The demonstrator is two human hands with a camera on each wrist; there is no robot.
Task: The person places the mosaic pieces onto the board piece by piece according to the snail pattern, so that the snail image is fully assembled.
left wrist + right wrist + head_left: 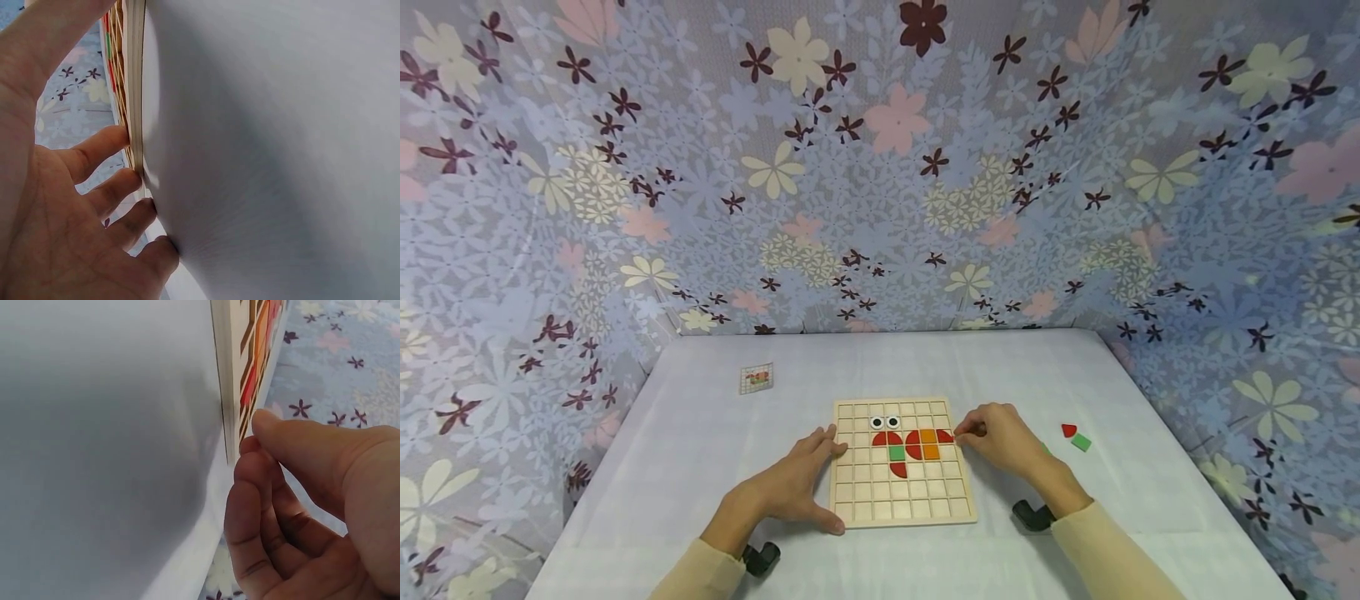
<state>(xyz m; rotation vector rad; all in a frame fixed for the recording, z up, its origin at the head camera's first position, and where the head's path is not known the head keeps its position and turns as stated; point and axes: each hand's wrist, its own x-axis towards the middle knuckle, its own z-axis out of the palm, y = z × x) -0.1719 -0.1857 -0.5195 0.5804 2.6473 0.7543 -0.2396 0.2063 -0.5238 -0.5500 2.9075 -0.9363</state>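
A square wooden grid board (917,510) lies on the table. Set in its cells are two eye pieces (884,422), several red quarter-circle pieces (898,471), two orange squares (931,452) and a green square (897,452). My left hand (792,482) rests against the board's left side, thumb and fingers spread; in the left wrist view the fingertips (164,247) touch near its edge. My right hand (1000,437) is at the right edge, beside a red quarter-circle piece (945,436). Thumb and index meet at the tips, other fingers curled, and nothing shows between them.
Right of my right hand lie a loose red piece (1069,431) and a green square piece (1081,442). Another green piece (1046,448) is partly hidden behind that wrist. A small picture card (756,378) lies at the back left. Flowered cloth (880,250) hangs behind the table.
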